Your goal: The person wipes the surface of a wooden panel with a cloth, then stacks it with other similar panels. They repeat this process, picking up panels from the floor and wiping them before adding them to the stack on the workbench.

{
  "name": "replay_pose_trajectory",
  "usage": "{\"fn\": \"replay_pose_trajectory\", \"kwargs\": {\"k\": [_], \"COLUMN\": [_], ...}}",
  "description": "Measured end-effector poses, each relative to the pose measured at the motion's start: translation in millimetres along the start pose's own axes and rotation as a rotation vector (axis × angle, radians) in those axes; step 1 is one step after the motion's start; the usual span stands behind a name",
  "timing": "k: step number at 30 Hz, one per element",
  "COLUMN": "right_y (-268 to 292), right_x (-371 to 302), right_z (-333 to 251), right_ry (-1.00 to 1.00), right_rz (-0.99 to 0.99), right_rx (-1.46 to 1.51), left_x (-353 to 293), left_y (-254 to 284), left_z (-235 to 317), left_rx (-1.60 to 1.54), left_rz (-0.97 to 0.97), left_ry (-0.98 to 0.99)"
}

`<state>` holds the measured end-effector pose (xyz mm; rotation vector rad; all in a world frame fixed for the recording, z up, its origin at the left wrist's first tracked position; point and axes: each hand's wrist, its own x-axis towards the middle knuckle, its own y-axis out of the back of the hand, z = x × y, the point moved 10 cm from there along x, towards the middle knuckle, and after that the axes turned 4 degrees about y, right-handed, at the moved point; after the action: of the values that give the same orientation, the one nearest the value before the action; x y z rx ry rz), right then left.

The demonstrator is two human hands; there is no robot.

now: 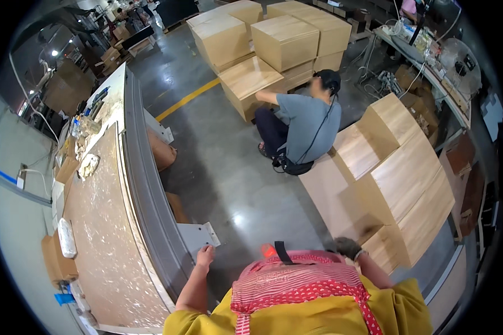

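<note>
Head view: noted left hand (205, 255) at lower centre-left, just beside white bracket (193, 235), with fingers bent inward; could not tell whether pinching anything. Saw right hand (347, 247), dark-gloved, at lower centre-right, near pale wooden boxes (405, 167) at right of frame; could not make out finger spread or contact. Logged 1 crouched co-worker (310, 128) at centre, with arm out toward box stack (285, 47) at top.

Pale wood grain covers the boxes (412, 176). The bench (98, 206) is brown, flecked white; the floor (223, 167) grey, its line (191, 99) yellow; the apron (302, 285) red-and-white, partly striped; the glove (347, 247) dark grey.
</note>
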<state>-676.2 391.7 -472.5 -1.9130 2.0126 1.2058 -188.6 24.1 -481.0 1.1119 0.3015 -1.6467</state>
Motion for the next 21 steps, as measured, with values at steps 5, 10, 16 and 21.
{"fn": "replay_pose_trajectory", "kwargs": {"k": [5,10,16,21], "right_y": [46,81,128,135], "right_x": [104,191,344,520], "right_z": [-26,-24,-142,-353], "right_ry": [-0.135,0.094,0.117,0.514], "right_rz": [0.156,-0.037,-0.154,-0.146], "right_rx": [0.232,-0.349,-0.481,-0.963], "left_x": [46,53,83,82], "left_y": [11,4,102,161], "left_z": [64,138,135,292], "left_rx": [-0.057,0.022,-0.339,-0.739], "left_rz": [-0.016,-0.081,0.215,0.277], "left_ry": [-0.024,-0.132,-0.137,-0.291]}}
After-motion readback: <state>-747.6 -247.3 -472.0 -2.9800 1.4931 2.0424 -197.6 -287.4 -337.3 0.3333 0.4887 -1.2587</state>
